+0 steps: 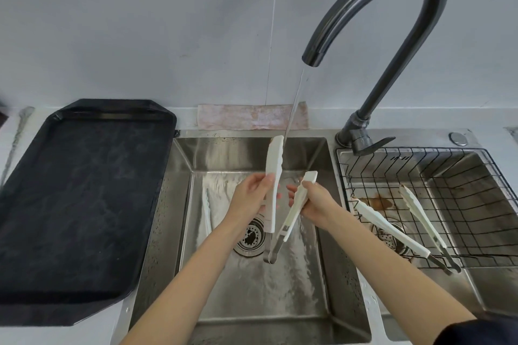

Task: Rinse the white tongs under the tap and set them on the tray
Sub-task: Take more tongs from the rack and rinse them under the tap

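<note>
Here the white tongs [276,190] are spread open over the sink [252,288], under the running tap [372,17]. The left hand [252,193] grasps one arm, the right hand [314,202] the other. The black tray [78,204] lies left of the sink.

No text, label, brand or number can be read anywhere. The white tongs [273,185] bear a faint dark mark low on one arm (too small to read).
</note>
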